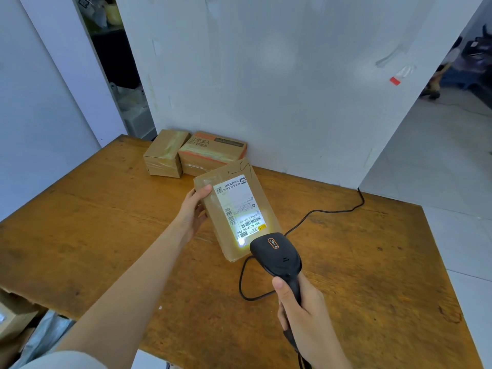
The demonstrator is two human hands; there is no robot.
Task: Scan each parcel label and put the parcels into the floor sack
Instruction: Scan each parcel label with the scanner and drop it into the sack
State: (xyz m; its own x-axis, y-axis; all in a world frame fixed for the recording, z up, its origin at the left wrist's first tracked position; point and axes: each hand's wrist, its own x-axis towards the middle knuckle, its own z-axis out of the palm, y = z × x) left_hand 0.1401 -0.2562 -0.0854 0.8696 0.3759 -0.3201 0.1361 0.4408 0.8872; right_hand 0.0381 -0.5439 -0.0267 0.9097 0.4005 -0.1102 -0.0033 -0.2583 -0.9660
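My left hand (192, 211) grips the left edge of a flat brown cardboard parcel (262, 194), tilted up over the wooden table (93, 222). Its white shipping label (237, 206) faces me, and a bright patch of light falls on the label's lower barcode. My right hand (306, 318) holds a black handheld scanner (277, 254) by its handle, head pointed at the label's near end. Two more taped cardboard parcels, a plain one (163, 154) and one with orange print (213, 153), sit at the table's back against the wall. The sack is hard to make out.
The scanner's black cable (314, 214) loops across the table and runs off behind its back edge. A white wall (266, 75) stands right behind the table. Boxes and grey bags (40, 334) lie on the floor at lower left. Tiled floor lies to the right.
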